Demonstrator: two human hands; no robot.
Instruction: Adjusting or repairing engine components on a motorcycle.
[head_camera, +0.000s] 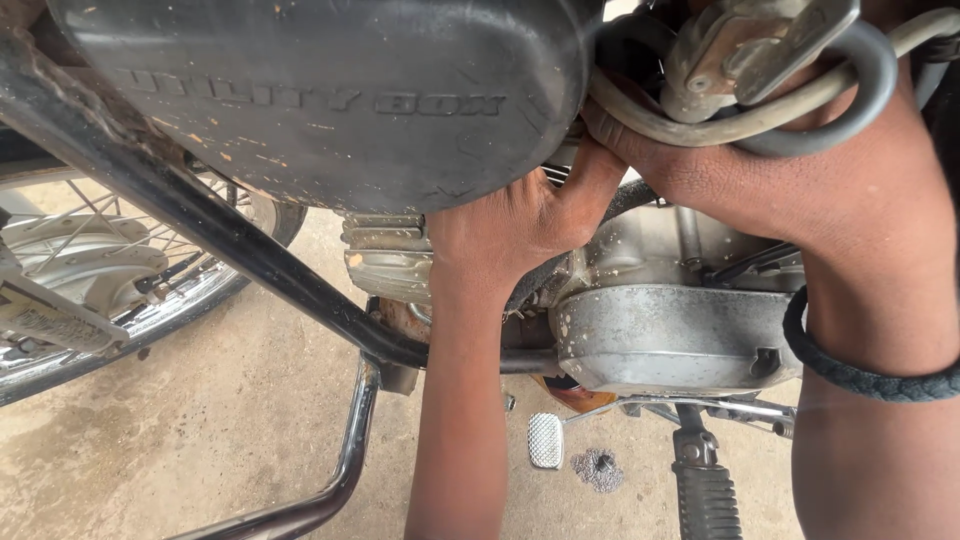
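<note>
Blocking hands (520, 225): black side cover (320, 95)

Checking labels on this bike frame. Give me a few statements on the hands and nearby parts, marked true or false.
1. The left hand reaches into the gap between the black side box and the engine casing. True.
2. The right hand wears a black braided band on its wrist. True.
3. Both hands rest on the spoked wheel. False: the wheel is off to the left, untouched.
4. The ribbed foot pedal is held by the left hand. False: it hangs free below the casing.
5. Cables loop over the right hand. True.
</note>
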